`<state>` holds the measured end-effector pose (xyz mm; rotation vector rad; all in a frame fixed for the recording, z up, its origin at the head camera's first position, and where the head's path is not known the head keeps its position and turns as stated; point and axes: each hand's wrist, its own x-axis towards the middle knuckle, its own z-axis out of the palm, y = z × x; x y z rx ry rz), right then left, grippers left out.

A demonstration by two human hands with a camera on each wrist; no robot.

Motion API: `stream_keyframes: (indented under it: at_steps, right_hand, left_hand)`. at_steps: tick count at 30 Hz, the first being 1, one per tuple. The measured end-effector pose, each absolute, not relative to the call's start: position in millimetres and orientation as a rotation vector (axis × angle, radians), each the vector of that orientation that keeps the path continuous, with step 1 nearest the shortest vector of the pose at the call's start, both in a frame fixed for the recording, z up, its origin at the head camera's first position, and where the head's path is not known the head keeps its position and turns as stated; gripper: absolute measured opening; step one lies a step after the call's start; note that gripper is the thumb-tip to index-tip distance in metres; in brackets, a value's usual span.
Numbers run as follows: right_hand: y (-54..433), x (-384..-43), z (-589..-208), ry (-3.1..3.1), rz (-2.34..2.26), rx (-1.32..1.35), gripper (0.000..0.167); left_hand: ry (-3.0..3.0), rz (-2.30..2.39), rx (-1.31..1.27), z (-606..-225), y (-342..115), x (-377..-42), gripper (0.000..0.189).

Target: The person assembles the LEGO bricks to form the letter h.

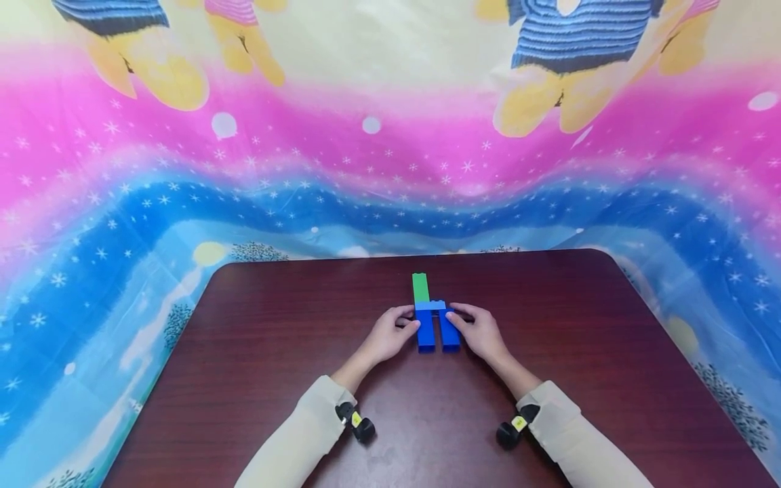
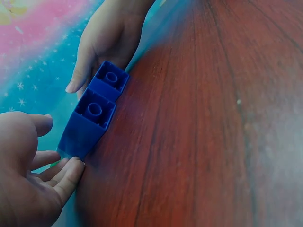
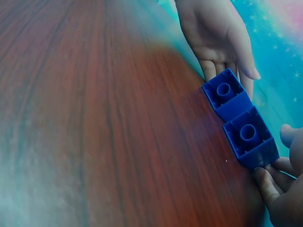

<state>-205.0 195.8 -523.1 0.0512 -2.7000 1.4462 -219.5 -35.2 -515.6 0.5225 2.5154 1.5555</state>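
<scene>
A joined figure of toy building bricks lies on the table. It has a green brick column (image 1: pixel 421 288) at the far end, a light blue crosspiece (image 1: pixel 430 306) and two dark blue legs, a left leg (image 1: pixel 426 331) and a right leg (image 1: pixel 449 331). The hollow undersides of the legs face the wrist cameras. My left hand (image 1: pixel 390 334) is at the left leg, fingers (image 2: pixel 70 177) touching its side and thumb raised off it. Mirroring it, my right hand (image 1: pixel 481 332) touches the right leg with its fingers (image 3: pixel 267 187), the thumb lifted apart from the brick.
The dark reddish wooden table (image 1: pixel 274 318) has rounded far corners. Behind it hangs a patterned pink and blue cloth (image 1: pixel 390 163). Black wrist cameras, one left (image 1: pixel 356 421) and one right (image 1: pixel 515 425), are strapped at the cuffs.
</scene>
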Motion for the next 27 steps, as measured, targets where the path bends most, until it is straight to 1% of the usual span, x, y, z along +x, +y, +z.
stream_keyframes:
  at_steps: [6,12,23,27]
  right_hand:
    - [204.2,-202.8,-517.2,-2.762,1.418,0.113,0.044]
    - [223.5,-202.9,-502.8,-2.804,1.28,0.255,0.045]
    - [280.8,-206.6,-445.1,-2.79,0.883,0.437,0.052]
    - [302.5,-204.6,-428.6,-2.759,0.715,0.463,0.055]
  left_hand:
    - [2.53,1.508,0.562,-509.0,-49.9,-222.5,0.048]
    - [2.58,1.385,0.601,-492.2,-76.6,-227.5,0.051]
    - [2.81,1.012,0.753,-452.6,-138.0,-234.9,0.059]
    - [2.908,0.845,0.748,-436.3,-162.0,-236.7,0.065]
